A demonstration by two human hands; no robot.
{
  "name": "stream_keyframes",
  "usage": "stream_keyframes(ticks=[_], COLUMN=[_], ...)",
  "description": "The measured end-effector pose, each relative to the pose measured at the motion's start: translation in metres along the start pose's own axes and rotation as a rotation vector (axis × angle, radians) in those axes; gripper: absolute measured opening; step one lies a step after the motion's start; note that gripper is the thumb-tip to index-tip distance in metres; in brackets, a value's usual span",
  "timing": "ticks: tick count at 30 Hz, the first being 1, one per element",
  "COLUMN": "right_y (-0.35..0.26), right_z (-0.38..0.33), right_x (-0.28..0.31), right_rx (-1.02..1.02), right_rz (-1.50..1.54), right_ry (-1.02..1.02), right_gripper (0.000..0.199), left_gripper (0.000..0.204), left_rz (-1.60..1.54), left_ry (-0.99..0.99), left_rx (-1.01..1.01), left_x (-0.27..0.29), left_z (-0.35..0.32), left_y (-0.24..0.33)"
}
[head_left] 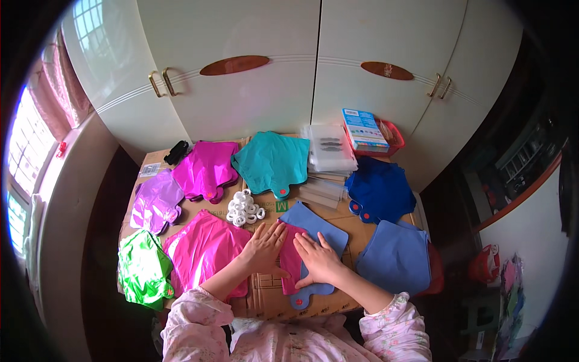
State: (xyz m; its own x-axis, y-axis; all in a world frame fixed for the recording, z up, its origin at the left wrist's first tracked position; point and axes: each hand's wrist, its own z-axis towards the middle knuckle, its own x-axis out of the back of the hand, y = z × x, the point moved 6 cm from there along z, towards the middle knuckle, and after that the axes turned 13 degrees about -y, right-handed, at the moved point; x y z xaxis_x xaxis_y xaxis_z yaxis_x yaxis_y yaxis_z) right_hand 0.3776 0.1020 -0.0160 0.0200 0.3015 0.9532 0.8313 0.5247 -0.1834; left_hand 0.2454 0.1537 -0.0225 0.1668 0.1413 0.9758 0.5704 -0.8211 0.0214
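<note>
Both hands lie flat with fingers stretched out at the near middle of the cardboard-covered table. A narrow folded pink sheet point(291, 268) lies between them, partly on top of a blue-grey sheet point(330, 232) with a red-dotted tab at its near end. My left hand point(264, 248) is at the pink strip's left edge, its fingertips touching the strip's far end. My right hand point(316, 259) rests across the blue-grey sheet, its fingers at the strip's right edge. Left of my left hand spreads a large shiny pink sheet point(202, 250), partly under my forearm. Neither hand grips anything.
White rings point(242, 208) are heaped mid-table. Around them lie green point(142, 265), lilac point(155, 202), magenta point(208, 169), teal point(271, 161), dark blue point(380, 190) and blue-grey point(395, 256) sheets. Clear bags point(332, 157) and a red basket point(395, 142) stand farther back, before a white cabinet point(241, 30).
</note>
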Motion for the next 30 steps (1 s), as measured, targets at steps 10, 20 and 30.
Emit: stream_keyframes(ticks=[10, 20, 30], right_y=[-0.015, -0.014, 0.051], right_z=[-0.019, -0.019, -0.005], right_x=[-0.002, -0.004, 0.015], right_rx=[0.043, 0.054, -0.094], right_rz=[0.005, 0.013, 0.247], right_ry=[-0.030, -0.041, 0.276], right_gripper=[0.122, 0.124, 0.069], left_gripper=[0.122, 0.124, 0.117], left_rz=[-0.007, 0.100, -0.011], left_ry=[0.041, 0.039, 0.062], left_rx=[-0.017, 0.043, -0.091], left_x=[0.006, 0.007, 0.011], left_z=[-0.022, -0.012, -0.023], left_y=[0.027, 0.011, 0.039])
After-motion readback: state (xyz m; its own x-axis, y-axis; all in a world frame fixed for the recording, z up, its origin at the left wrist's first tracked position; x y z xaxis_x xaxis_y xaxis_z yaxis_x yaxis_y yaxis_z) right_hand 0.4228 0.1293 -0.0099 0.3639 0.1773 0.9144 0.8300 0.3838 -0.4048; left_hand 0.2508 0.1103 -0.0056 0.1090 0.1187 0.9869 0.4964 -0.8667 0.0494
